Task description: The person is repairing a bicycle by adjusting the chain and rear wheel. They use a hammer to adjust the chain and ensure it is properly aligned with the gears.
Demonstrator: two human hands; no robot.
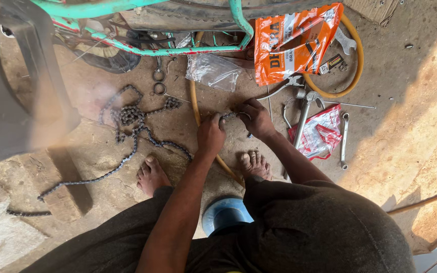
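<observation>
**Chain work under way on workshop floor**

Dusty concrete floor (400, 151) is carrying the job: left hand (211, 135) and right hand (256, 119) are pinching one end of a greasy chain (127, 121), fingers closed on its links. Most of it is lying loose, coiled beside a teal frame (178, 49); spanners (343, 141) are waiting nearby.

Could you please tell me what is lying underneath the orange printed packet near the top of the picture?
Under the orange packet runs a loop of yellow hose, and a silver spanner shows at its right edge. Whatever else lies beneath it is covered.
</observation>
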